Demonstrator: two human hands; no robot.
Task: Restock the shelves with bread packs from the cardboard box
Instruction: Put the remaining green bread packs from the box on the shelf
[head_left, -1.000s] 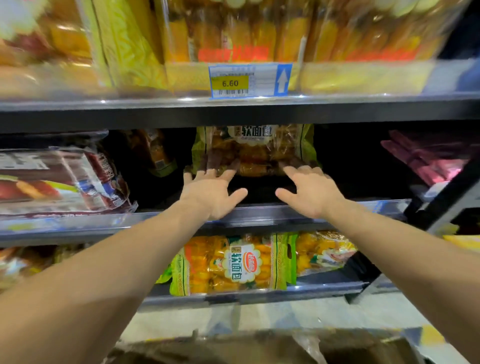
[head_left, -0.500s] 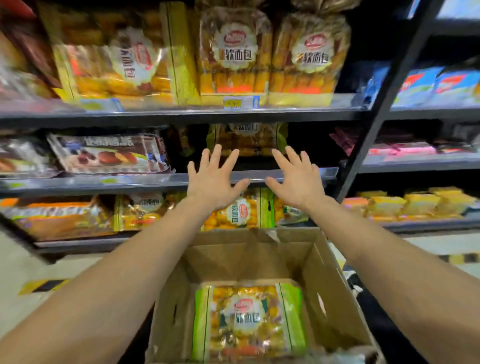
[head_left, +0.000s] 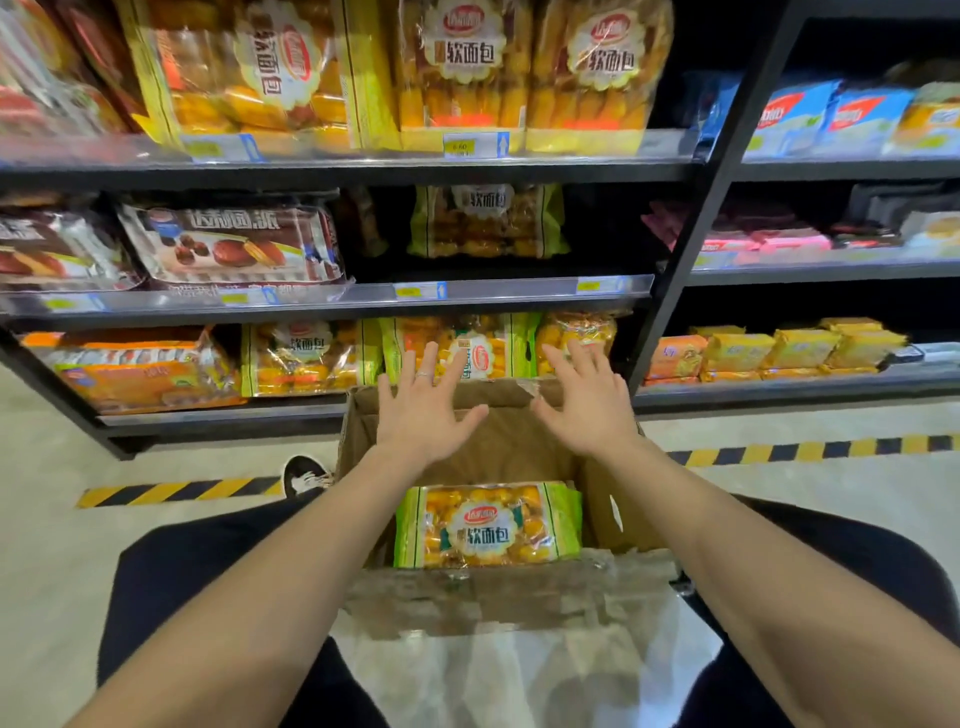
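A: Biggest first. Shelves, several tiers, packs stood or laid with labels facing out so shoppers can read them. Middle tier has one green pack set far back with a dark gap beside it; that's probably the slot being filled.

B: Box?

A: Cardboard, open top, on the floor between the person's knees, right up against the bottom tier. Judging by that, it's parked there to keep the reach short. Near flap is folded toward the camera, with a clear plastic sheet below it.

B: Task item?

A: Bread pack lies flat in the box, label up, against the near wall. Looks like more stacked under it; edges show at the right, count unclear.

B: Hands?

A: Left hand and right hand both hover above the box's far end, palms down, fingers spread wide, holding nothing, not touching the pack. Spacing about matches the pack's width, so my guess is a two-handed pickup by its ends.

B: Hidden stuff?

A: Box bottom is hidden under the pack. Hands cover part of the bottom-tier packs. Price tags too blurry, only one half-readable. Left-side goods are cut off by the frame. A shoe peeks out left of the box.
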